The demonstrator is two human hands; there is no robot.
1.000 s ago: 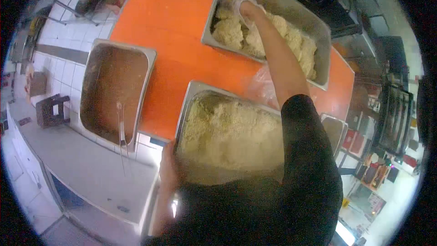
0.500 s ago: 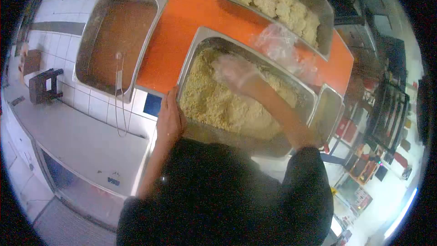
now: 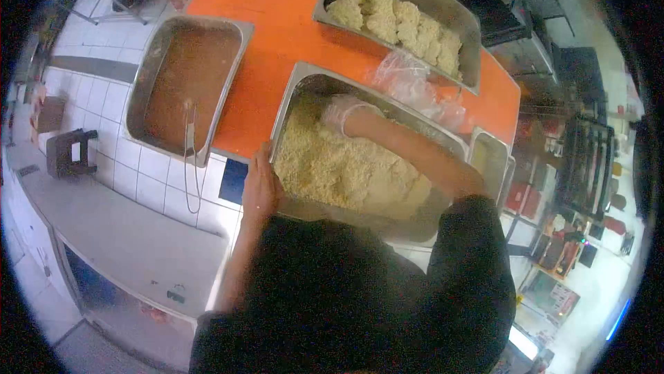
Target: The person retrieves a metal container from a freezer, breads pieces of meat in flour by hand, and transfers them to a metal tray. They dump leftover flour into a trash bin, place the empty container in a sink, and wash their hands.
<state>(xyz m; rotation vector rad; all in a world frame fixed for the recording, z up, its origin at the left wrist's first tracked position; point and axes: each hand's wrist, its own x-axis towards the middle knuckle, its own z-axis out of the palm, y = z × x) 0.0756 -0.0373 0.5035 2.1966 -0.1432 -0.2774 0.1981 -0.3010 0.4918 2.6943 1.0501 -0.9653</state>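
A deep metal pan (image 3: 456,140) holds pale, crumbly breading (image 3: 332,166), with finer flour-like powder toward its right side. My right hand (image 3: 348,115), in a clear plastic glove, is pushed into the breading near the far left corner. Its fingers are hidden in the crumbs and by the wrist. Bare, my left hand (image 3: 261,184) grips the pan's left rim at the near corner. Just beyond the pan lies a crumpled clear plastic bag (image 3: 408,80).
On the orange table (image 3: 277,1), another metal pan (image 3: 463,21) holds several breaded pieces (image 3: 380,18). To the left, a pan of brownish liquid (image 3: 187,63) has a wire-handled utensil (image 3: 191,139) in it. A smaller metal container (image 3: 487,156) stands at the right.
My right hand has sunk deeper into the breading at the far left, its fingers now less visible. My left hand stays on the rim. The whole view has shifted slightly.
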